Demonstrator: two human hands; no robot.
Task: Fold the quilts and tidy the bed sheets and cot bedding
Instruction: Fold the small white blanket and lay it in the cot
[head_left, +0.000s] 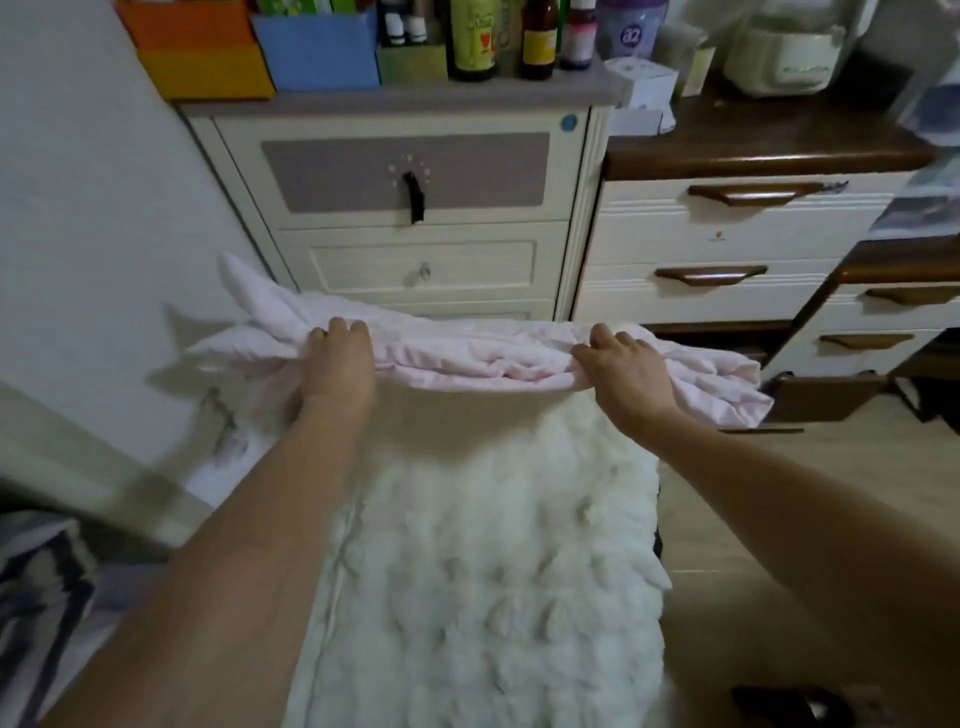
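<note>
Cot bedding: a white tufted pad (488, 561) runs from near to far down the middle of the view. It looks thick, plush and heavy enough to lie flat unaided.

Quilt (483, 358): pale pink, gathered into a long loose bundle lying left to right across the pad's far end, in front of the drawers (415, 208). Its left end fans out in loose flaps and its right end droops past the pad's edge. Judged soft, light and limp; it will sag wherever it is unsupported, and the layers may slide over one another. Not fragile.

Left hand (337, 358): fingers curled over the bundle near its left end, clamped on the cloth.

Right hand (628, 369): fingers curled over the bundle toward its right end, likewise clamped on it.

Grip advice: hold through all layers, hands well apart, and gather in the left flaps and right overhang before folding again.
</note>
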